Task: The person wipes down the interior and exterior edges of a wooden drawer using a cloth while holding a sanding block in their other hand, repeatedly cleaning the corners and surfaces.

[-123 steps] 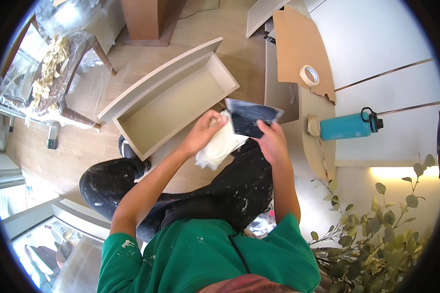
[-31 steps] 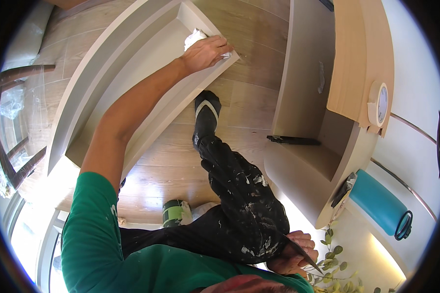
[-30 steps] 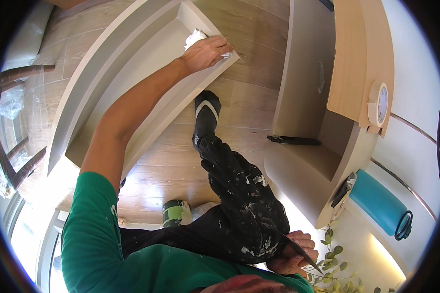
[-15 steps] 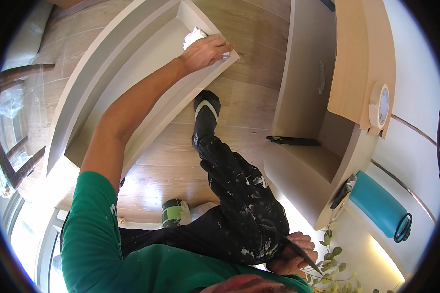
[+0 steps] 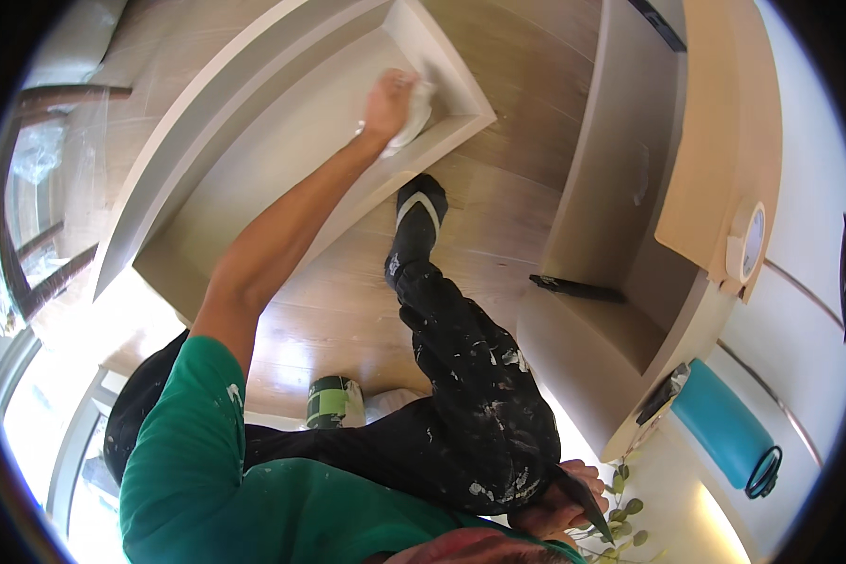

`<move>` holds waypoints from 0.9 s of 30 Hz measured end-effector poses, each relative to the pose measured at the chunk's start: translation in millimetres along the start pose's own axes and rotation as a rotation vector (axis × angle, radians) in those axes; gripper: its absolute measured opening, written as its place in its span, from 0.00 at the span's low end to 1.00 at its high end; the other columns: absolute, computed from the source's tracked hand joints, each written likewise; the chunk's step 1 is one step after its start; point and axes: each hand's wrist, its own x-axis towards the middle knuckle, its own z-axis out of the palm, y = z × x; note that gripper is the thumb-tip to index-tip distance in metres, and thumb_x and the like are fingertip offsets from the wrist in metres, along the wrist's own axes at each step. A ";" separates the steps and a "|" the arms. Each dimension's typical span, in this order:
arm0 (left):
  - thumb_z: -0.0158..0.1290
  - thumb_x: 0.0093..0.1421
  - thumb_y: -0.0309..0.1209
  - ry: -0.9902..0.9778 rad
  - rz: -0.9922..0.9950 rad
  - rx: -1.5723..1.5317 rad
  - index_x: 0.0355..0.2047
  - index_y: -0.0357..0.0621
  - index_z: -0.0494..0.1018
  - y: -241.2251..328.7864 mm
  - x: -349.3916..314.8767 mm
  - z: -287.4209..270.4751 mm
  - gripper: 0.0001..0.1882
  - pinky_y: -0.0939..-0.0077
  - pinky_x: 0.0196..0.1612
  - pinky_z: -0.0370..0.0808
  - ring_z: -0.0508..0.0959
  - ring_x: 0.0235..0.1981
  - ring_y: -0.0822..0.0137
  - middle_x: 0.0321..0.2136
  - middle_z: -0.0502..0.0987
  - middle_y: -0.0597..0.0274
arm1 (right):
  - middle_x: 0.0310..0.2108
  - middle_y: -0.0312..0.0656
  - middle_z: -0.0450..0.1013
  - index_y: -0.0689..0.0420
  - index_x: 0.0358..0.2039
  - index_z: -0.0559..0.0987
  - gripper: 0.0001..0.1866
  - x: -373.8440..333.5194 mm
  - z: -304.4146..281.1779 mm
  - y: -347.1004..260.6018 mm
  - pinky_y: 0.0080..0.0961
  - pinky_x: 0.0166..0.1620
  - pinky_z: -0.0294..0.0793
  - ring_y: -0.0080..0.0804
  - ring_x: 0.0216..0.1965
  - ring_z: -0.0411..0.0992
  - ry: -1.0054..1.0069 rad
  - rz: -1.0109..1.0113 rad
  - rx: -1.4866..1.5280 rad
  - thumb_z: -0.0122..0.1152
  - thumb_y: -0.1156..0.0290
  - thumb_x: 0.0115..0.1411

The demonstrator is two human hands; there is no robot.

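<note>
My left hand (image 5: 390, 103) reaches into the far right end of a beige shallow open box, like a drawer or cabinet shell (image 5: 282, 122). It is closed on a crumpled white cloth (image 5: 415, 115), which lies against the inner side near the corner; motion blurs the fingers a little. Low in the picture, beside my right knee, my right hand (image 5: 555, 508) is closed around a dark flat tool with a pointed end, like a scraper blade (image 5: 587, 508). Its handle is hidden in the fist.
My foot (image 5: 421, 202) stands on the wood floor (image 5: 498, 216) between the box and a second beige cabinet (image 5: 620, 141). Cardboard (image 5: 719, 122) and a tape roll (image 5: 746, 240) lie on that cabinet, near a teal bottle (image 5: 724, 418). A paint bucket (image 5: 335, 402) stands behind my leg.
My left hand has gone from the box's outer corner rim down into its inside, taking the white cloth along. The view has shifted slightly. My right hand stays by the knee.
</note>
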 end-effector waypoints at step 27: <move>0.54 0.60 0.66 -0.735 -0.042 0.215 0.73 0.34 0.54 59.8 -70.9 -2.8 0.55 0.56 0.71 0.61 0.64 0.70 0.44 0.69 0.62 0.36 | 0.45 0.52 0.75 0.68 0.48 0.75 0.16 12.3 4.2 33.1 0.42 0.56 0.73 0.43 0.45 0.75 0.162 -0.482 -0.106 0.60 0.76 0.60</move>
